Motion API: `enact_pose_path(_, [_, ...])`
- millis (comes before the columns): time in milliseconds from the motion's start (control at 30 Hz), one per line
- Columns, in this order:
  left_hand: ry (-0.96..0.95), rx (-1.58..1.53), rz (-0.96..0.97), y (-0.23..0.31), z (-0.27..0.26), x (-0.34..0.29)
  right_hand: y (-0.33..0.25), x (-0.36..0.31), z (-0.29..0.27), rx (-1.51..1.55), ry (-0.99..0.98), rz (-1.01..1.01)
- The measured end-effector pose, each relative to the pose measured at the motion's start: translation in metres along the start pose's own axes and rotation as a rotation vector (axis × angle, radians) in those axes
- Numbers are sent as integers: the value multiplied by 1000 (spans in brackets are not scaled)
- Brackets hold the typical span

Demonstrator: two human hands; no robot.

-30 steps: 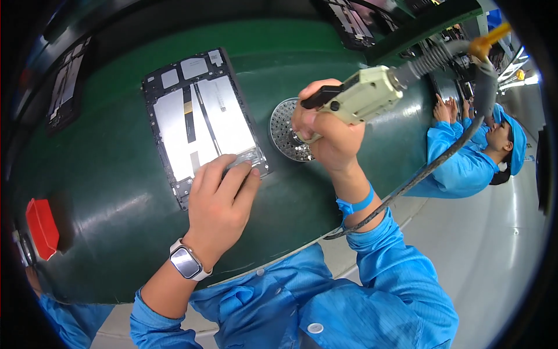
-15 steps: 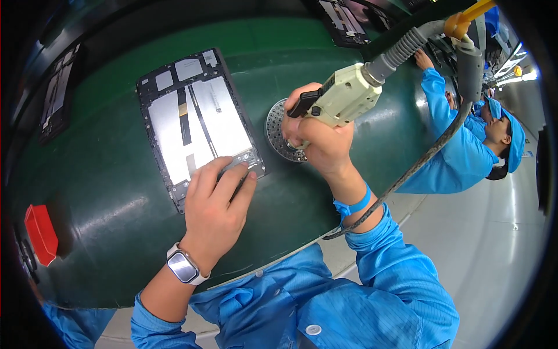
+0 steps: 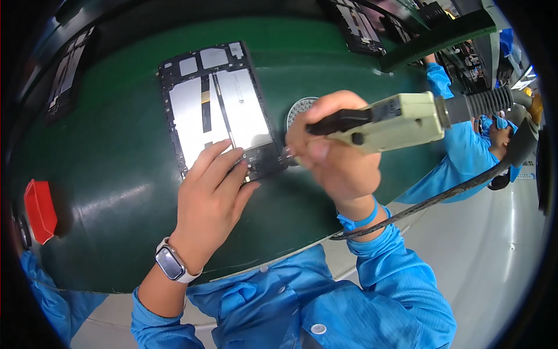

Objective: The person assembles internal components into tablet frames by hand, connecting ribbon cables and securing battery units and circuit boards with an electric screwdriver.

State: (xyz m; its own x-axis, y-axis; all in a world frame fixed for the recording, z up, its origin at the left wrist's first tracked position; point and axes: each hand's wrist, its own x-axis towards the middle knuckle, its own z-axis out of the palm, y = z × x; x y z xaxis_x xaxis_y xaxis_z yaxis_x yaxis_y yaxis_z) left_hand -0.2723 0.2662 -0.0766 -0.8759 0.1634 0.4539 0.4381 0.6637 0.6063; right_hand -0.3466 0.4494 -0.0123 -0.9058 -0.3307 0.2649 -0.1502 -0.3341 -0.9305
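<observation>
A tablet assembly [image 3: 241, 110] with silver panels and a black frame lies face-down on the green work surface. My left hand [image 3: 212, 189] rests on its lower edge, fingers stretched out and holding nothing. My right hand [image 3: 343, 154] is wrapped round a beige electric screwdriver [image 3: 401, 122] with a black lever. Its tip is blurred beside the tablet's lower right corner; whether they touch I cannot tell. Partly hidden behind my right hand is a round perforated metal screw dish [image 3: 300, 109].
A red tray-like piece [image 3: 40, 211] sits at the far left. More tablet assemblies [image 3: 71, 72] [image 3: 354, 26] lie at the back left and back right. A dark cable [image 3: 442, 198] runs past my right wrist. A co-worker in blue [image 3: 459, 154] is on the right.
My right hand has lifted the screwdriver off the screw dish and brought its tip beside the tablet's lower right corner. The screwdriver body now lies flatter. My left hand stays on the tablet.
</observation>
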Motion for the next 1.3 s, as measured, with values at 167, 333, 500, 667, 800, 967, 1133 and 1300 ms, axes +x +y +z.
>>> enact_pose_path(167, [36, -24, 15, -7, 2, -7, 20, -9, 22, -149, -83, 31])
enact_pose_path(333, [21, -29, 2, -8, 3, -6, 27, -7, 19, -150, -131, 36])
enact_pose_path(500, [-6, -15, -3, -10, 2, -4, 26, -6, 19, -179, -158, 72])
enact_pose_path(667, [-27, 80, 103, -10, 2, -4, 27, -6, 23, -321, -201, -30])
enact_pose_path(800, [-59, 98, 108, -15, 7, -16, 27, -9, 23, -442, -266, -117])
enact_pose_path(967, [41, 187, 306, -22, 10, -21, 13, -9, 6, -161, -34, -95])
enact_pose_path(1133, [8, 218, 353, -17, 6, -22, 1, -12, -8, -198, 20, -170])
enact_pose_path(1300, [30, 132, 271, -15, 7, -18, 6, -13, -7, -239, 4, -167])
